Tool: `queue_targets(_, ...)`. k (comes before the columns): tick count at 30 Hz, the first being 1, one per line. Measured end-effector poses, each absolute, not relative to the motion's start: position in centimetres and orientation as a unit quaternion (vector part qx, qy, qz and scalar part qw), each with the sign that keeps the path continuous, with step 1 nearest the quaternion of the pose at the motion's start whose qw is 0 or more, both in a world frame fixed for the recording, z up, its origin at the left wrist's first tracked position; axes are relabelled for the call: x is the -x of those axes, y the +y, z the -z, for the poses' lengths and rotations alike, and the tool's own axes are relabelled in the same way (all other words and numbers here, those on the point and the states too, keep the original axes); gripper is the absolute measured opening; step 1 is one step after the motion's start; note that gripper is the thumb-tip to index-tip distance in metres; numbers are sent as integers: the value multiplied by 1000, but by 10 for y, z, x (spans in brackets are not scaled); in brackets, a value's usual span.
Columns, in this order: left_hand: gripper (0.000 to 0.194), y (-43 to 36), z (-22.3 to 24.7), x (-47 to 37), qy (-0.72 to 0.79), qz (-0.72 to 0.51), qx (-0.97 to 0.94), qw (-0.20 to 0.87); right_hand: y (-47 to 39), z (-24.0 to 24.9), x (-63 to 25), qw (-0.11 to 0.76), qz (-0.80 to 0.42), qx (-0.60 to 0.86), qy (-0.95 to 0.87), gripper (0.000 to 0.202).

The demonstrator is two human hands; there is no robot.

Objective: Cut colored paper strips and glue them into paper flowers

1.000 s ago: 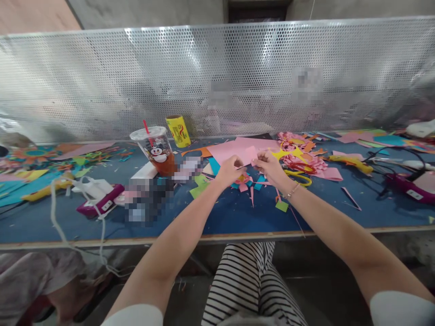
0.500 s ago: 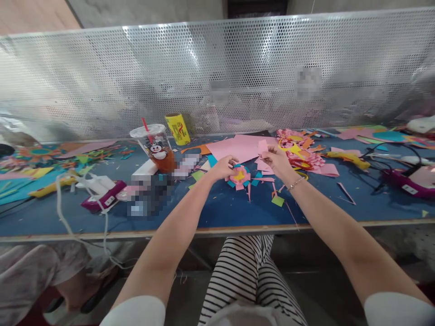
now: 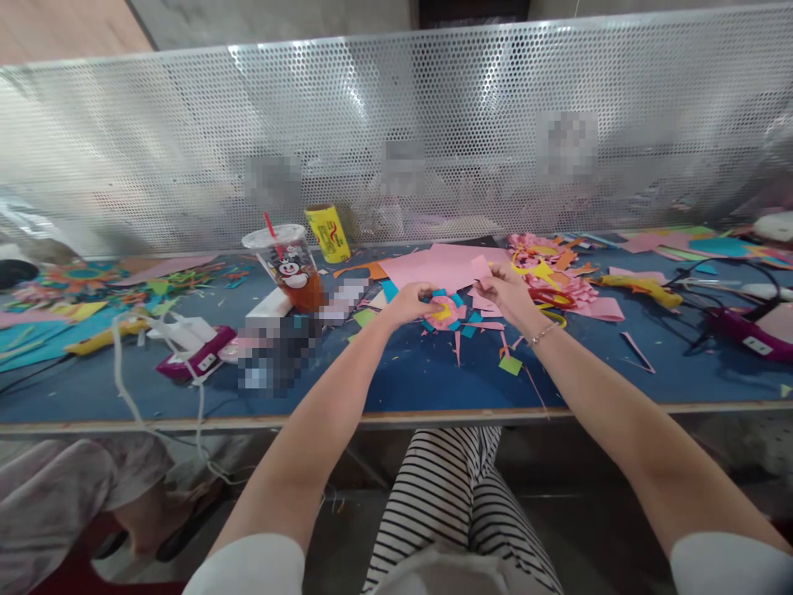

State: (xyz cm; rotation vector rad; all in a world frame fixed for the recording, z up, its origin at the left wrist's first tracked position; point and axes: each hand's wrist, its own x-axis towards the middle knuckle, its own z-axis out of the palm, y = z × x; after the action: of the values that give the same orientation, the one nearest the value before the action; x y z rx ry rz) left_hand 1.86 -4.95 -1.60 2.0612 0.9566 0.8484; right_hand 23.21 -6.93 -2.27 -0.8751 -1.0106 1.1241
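Left: a yellow corded tool (image 3: 105, 339) lies beside a purple power strip (image 3: 195, 355), presumably so that its lead stays within reach. Left of centre: the drink cup (image 3: 294, 273) stands upright, well apart from my hands, where a spill seems less likely to wet the work. Centre: my left hand (image 3: 410, 304) grips the paper flower (image 3: 444, 311) by its left edge, thumb toward the yellow middle, probably to steady it while exposing the petals; whether it is lifted off the tabletop (image 3: 396, 384) I cannot tell. Right of centre: my right hand (image 3: 509, 293) pinches a small pink paper piece (image 3: 481, 271) between the fingertips, raised beside the flower and apart from it, leaving most of its face uncovered. Right: pink paper flowers (image 3: 579, 291) lie near that wrist, outside the space between my hands.
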Motion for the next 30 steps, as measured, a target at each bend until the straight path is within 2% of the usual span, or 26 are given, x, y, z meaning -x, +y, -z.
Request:
queue_targets(4, 35, -56, 14, -24, 331, -291, -846, 300, -72, 28, -222, 644, -462, 399, -462, 20)
queue_targets(9, 54, -65, 12, -28, 348, -229, -862, 289, -74, 32, -211, 648, -407, 404, -501, 22)
queue_targets(17, 53, -67, 9, -28, 336, -364, -824, 275, -74, 22, -220, 662, -325, 417, -532, 17)
queue_targets(22, 54, -62, 13, -28, 362, -419, -789, 266, -75, 17, -229, 649, -212, 454, -572, 22)
queue_targets(26, 50, -61, 12, -27, 358, -425, -813, 174, -78, 11, -235, 636, -101, 465, -608, 17)
queue_targets(30, 30, -62, 9, -26, 286, -412, -865, 17, -84, 7, -237, 611, -15, 442, -657, 6)
